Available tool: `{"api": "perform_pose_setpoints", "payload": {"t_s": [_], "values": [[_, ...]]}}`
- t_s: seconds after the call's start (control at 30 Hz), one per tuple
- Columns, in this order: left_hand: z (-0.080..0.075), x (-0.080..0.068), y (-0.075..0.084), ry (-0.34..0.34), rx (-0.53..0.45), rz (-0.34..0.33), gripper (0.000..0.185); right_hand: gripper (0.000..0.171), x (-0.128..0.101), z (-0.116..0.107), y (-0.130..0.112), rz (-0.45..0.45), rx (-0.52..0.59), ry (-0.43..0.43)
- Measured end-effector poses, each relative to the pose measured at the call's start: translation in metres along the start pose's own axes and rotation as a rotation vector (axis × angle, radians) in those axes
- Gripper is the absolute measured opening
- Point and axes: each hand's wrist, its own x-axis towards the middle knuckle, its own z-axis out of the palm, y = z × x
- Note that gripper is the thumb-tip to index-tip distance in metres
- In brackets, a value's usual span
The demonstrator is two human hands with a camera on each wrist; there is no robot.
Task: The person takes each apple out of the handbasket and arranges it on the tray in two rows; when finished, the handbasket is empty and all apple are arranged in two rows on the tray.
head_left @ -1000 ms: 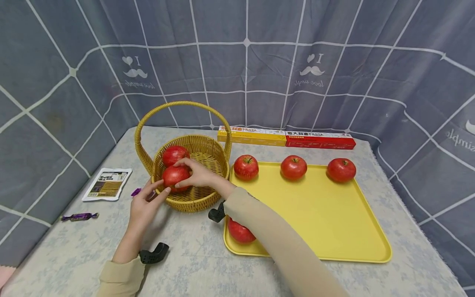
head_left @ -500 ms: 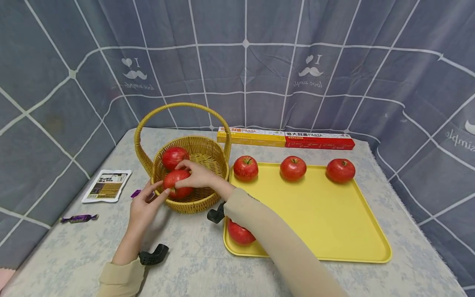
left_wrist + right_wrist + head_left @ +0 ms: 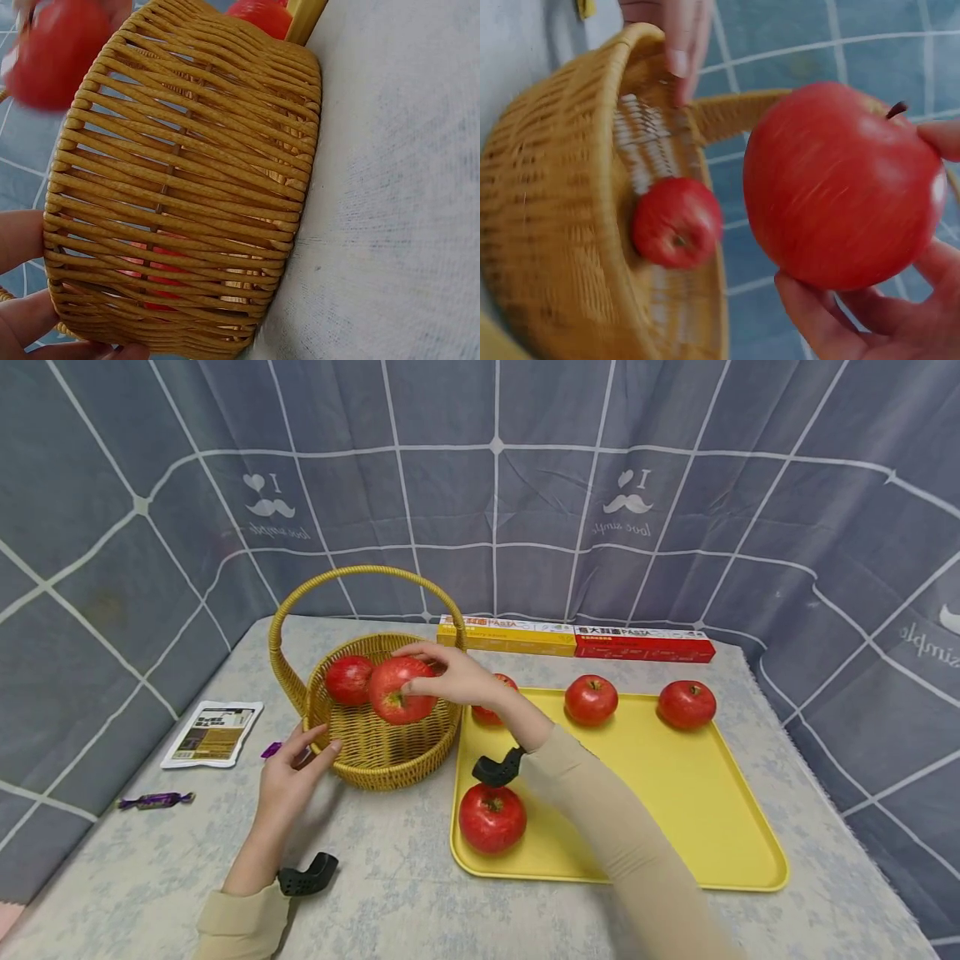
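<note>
While my right hand [image 3: 450,677] holds an apple [image 3: 397,690] above the basket [image 3: 382,752] near the desk's far-left corner, my left hand [image 3: 288,772] touches its rim, fingers straight. Left wrist: fingertips [image 3: 19,240] against wicker. Right wrist: my grip encloses the apple [image 3: 844,187]; another apple [image 3: 676,222] lies inside.

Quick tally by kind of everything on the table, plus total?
Apples: 6: one held, one in the basket, four on the tray
Wicker basket: 1
Yellow tray: 1
Pasta boxes: 2
Sachet: 1
Purple candies: 2
Total: 13
</note>
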Motion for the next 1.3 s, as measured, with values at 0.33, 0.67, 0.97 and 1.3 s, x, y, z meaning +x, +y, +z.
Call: {"api": "perform_pose_setpoints", "payload": {"t_s": [0.33,0.67,0.97,1.3], "values": [[-0.002,-0.002,-0.002,0.011,0.015,0.001,0.055,0.041,-0.090,-0.054,0.035,0.070,0.130,0.014],[-0.004,-0.003,-0.005,0.014,0.018,-0.011,0.055,0.030,-0.173,-0.078,0.089,0.153,0.059,-0.038],[-0.003,-0.001,-0.004,0.006,0.007,-0.018,0.056,0.030,-0.218,-0.082,0.114,0.221,0.036,-0.120],[0.001,0.002,-0.001,-0.006,-0.005,-0.022,0.057,0.031,-0.234,-0.087,0.114,0.252,0.049,-0.215]]}}
